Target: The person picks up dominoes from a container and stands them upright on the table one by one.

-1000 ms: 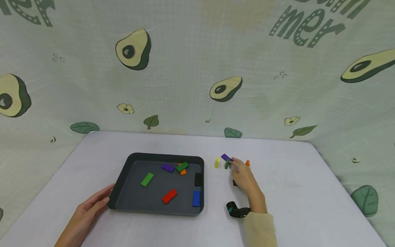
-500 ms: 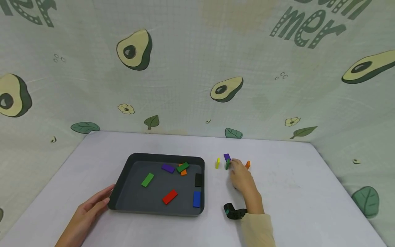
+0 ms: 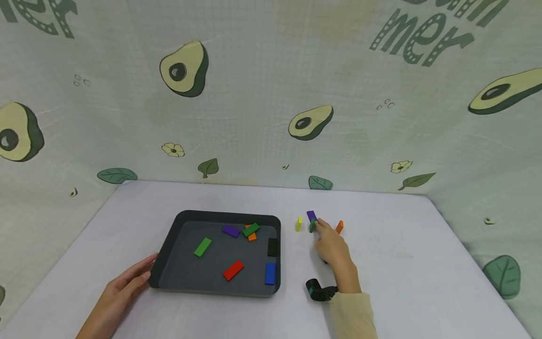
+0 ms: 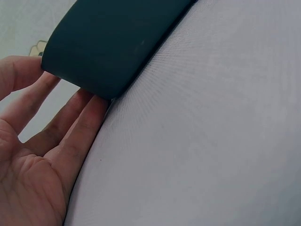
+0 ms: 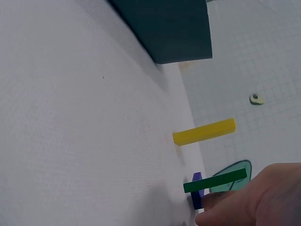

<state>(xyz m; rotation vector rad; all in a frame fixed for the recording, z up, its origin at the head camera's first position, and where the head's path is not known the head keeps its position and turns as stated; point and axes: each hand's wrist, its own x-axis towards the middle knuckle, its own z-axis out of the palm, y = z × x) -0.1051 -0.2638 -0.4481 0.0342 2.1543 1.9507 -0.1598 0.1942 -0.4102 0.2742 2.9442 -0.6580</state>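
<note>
In the head view, my left hand (image 3: pixel 118 287) rests against the near left corner of a dark grey tray (image 3: pixel 178 282). Its fingers are fairly straight, and the left wrist view shows the fingertips touching the tray's wall (image 4: pixel 103 47). My right hand (image 3: pixel 334 245) reaches in beside a green block (image 3: pixel 312 225) standing on end and a purple block (image 3: pixel 311 215) lying behind it. In the right wrist view, its fingertips (image 5: pixel 207 219) are at the purple block's end; whether they pinch it is unclear. Left of the green one stands a yellow block (image 3: pixel 298 224).
An orange block (image 3: pixel 340 227) stands just right of my right hand, which partly covers a dark block (image 3: pixel 325 262). Inside the tray lie several blocks, among them a red block (image 3: pixel 233 270) and a blue block (image 3: pixel 270 273). Printed cloth (image 3: pixel 254 94) hangs behind the white table (image 3: pixel 423 282).
The purple block on the table has turned to point more toward me. My right hand has shifted slightly left, covering more of the dark block. My left hand and the tray stay put.
</note>
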